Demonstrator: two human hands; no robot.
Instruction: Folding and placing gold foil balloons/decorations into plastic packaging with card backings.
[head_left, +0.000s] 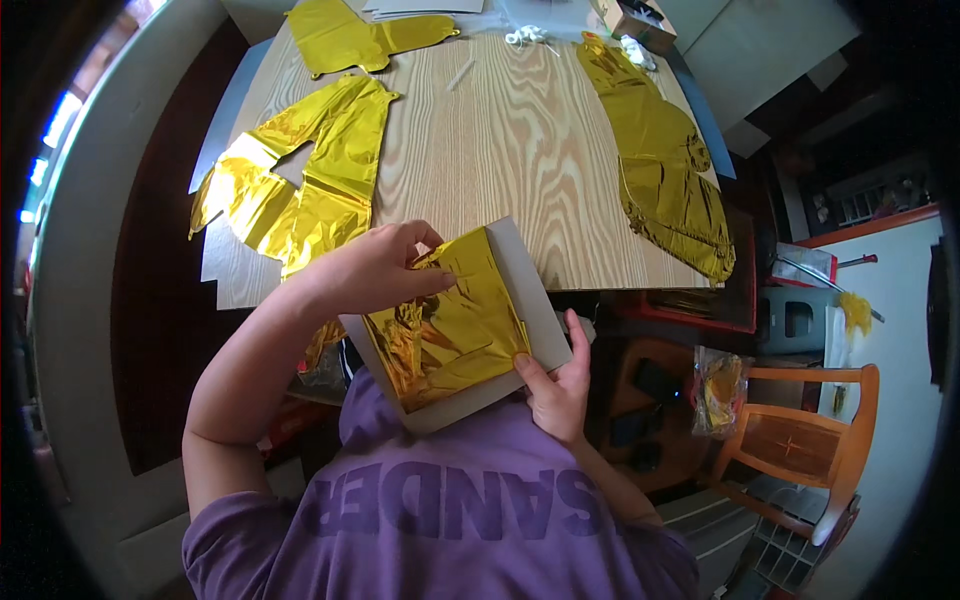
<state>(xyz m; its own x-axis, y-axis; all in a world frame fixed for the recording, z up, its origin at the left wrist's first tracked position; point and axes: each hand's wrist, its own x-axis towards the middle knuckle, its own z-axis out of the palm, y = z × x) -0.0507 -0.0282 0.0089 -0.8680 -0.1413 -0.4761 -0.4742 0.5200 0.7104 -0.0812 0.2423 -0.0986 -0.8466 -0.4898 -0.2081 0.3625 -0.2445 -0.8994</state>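
Note:
I hold a grey cardboard sheet (530, 290) in front of my chest, tilted, with a folded gold foil balloon (450, 325) lying on it. My right hand (553, 385) grips the card's lower right edge, thumb pressing the foil's corner. My left hand (375, 268) reaches over the card's upper left and pinches the foil's top edge.
A wooden table (500, 150) lies ahead with flat gold foil balloons on it: one at the left (300, 180), one at the far left (350, 38), one along the right edge (665, 165). A small box (640, 22) and white bits sit at the back. A wooden chair (800, 445) stands to the right.

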